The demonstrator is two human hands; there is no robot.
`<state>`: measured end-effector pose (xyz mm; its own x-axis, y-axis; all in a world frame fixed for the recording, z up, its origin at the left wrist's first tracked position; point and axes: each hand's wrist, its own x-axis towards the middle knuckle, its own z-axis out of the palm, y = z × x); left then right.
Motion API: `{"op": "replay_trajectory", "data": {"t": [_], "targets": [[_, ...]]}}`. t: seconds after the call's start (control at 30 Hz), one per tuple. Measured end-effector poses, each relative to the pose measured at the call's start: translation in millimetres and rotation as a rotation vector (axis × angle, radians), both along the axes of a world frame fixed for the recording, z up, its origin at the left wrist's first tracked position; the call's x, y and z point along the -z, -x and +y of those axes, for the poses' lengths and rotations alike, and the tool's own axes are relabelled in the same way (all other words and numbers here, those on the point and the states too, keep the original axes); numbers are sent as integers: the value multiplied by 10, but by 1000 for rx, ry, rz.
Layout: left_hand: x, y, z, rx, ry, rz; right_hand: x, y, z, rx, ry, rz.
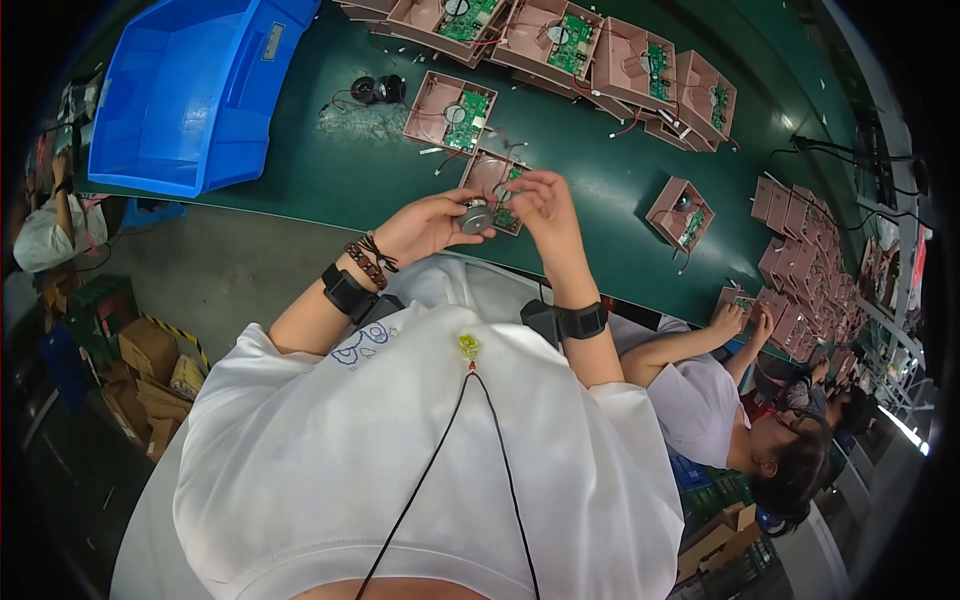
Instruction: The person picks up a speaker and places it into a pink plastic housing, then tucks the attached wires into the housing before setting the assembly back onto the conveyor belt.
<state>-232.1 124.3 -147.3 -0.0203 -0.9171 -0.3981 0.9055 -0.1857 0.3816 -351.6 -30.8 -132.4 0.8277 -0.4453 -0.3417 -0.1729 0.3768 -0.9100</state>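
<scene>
My left hand grips a small round speaker with its grey metal back turned toward me. Just right of it, my right hand has its thumb and fingertips brought together; what they pinch is too small to make out, though a thin wire shows close by. Under both hands, at the table's near edge, lies an open pink plastic housing with a green circuit board, partly covered by my fingers. A second pink housing with a board and wires touches it just beyond.
Black speakers with wires lie on the green table. A large blue bin stands at far left. Stacked pink housings line the far side; a single housing sits right. A co-worker handles housings beside me.
</scene>
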Motion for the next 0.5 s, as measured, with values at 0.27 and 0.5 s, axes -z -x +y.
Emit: {"op": "replay_trajectory", "data": {"t": [0.27,0.5], "targets": [[15,137,-100,-134,-132,-122,-127,76,96,-297,754,82],[496,58,-3,-34,-525,-1362,236,-40,34,-117,803,123]]}}
